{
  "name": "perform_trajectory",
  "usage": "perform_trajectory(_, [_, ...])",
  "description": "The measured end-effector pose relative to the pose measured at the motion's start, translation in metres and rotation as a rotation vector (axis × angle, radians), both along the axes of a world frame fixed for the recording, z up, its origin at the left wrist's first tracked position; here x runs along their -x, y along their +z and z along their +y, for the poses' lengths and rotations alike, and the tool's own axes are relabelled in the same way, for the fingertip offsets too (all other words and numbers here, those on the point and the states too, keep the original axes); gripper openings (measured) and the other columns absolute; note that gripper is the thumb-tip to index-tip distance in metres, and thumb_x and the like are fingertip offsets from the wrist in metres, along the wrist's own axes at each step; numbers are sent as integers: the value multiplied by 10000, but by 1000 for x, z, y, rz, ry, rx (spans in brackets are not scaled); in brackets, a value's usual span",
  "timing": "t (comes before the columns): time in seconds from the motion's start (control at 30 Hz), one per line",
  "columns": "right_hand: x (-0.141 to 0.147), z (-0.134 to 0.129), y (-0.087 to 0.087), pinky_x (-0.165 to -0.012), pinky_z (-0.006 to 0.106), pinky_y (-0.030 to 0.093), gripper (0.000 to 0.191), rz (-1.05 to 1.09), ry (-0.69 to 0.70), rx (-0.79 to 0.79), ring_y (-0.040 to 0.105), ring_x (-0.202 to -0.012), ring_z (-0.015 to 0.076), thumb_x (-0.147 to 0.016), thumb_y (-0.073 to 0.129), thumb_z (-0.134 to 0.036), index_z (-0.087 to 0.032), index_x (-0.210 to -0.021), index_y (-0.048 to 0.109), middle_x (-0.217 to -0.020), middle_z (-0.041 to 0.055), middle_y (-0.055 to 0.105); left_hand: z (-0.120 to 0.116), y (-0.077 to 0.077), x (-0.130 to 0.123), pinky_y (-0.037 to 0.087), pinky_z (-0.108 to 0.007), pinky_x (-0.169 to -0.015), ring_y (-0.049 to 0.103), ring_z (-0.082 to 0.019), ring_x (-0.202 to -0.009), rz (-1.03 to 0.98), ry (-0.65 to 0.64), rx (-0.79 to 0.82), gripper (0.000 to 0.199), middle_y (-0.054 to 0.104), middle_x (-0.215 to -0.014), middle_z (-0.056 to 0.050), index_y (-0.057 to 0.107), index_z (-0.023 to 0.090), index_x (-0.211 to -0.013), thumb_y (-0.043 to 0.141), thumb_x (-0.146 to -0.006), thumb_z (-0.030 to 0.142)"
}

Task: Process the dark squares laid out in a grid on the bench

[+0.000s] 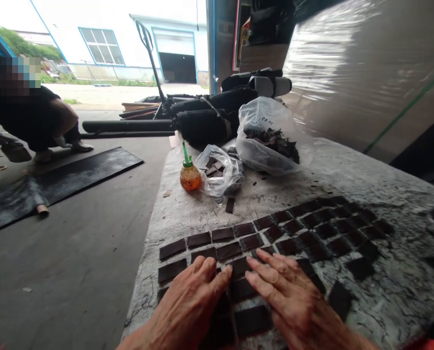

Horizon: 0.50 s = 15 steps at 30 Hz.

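Observation:
Rows of small dark rectangular pieces lie on a pale, stained tabletop. Over the near left rows rests my left hand, its fingers bent downward and the thumb apart from them, touching a dark piece. The tips of its bent fingers are partly hidden. My right hand lies low over the same rows, fingers stretched out and slightly spread, with nothing seen in its grasp. Between the hands are more dark pieces. Both hands cover part of the layout.
Behind the rows stand a jar of orange liquid with a green stick, and clear bags of dark pieces and scraps. Dark rolls lie beyond. A person crouches left beside a dark sheet on the floor.

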State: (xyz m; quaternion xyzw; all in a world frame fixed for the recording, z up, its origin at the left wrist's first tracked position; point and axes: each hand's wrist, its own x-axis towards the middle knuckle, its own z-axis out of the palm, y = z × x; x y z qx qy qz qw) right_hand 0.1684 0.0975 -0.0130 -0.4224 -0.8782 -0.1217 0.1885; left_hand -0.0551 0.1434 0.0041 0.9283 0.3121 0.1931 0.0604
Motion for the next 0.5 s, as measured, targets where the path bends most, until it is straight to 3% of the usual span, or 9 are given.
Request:
perform_trajectory(0.07, [-2,-5,-5,-914,374,438,357,-109,50,-82,540,-1165,217,-917,460,-342,-156,-1185,604,-1261,47,607,-5,5,0,505,-260,-675,557,-170,-723,19,22,-35,302,622,-856,-34,579,212,-1045,475,-767,154])
perform_trajectory(0.17, [-4,-10,-14,-878,371,455,567,-149,93,-179,564,-1121,215,-894,402,-576,-132,-1193,590,-1219,53,637,-10,11,0,498,-253,-725,582,-181,-836,87,49,-121,432,638,-962,-61,576,226,-1080,412,-731,31])
perform_trajectory(0.33, [-11,-9,-23,-872,357,471,564,-61,65,-298,571,-1118,235,-897,404,-576,-136,-1203,577,-1214,70,639,-8,2,-2,511,-289,-756,613,-192,-865,160,80,-204,504,664,-975,-59,602,240,-1078,373,-701,-4])
perform_trajectory(0.43, [-25,-5,-14,-803,314,517,407,-29,71,-338,645,-1005,204,-929,427,-475,-171,-1120,619,-1118,39,693,-6,-14,-2,505,-306,-797,605,-226,-995,212,84,-403,496,651,-1149,-85,502,187,-1259,462,-768,138])
perform_trajectory(0.5, [-39,-1,-1,-741,282,546,392,-3,69,-316,686,-896,171,-961,356,-446,-193,-1030,648,-1011,13,734,-5,-28,-1,486,-299,-827,560,-248,-1105,247,60,-611,602,606,-1243,-115,370,109,-1369,487,-851,392])
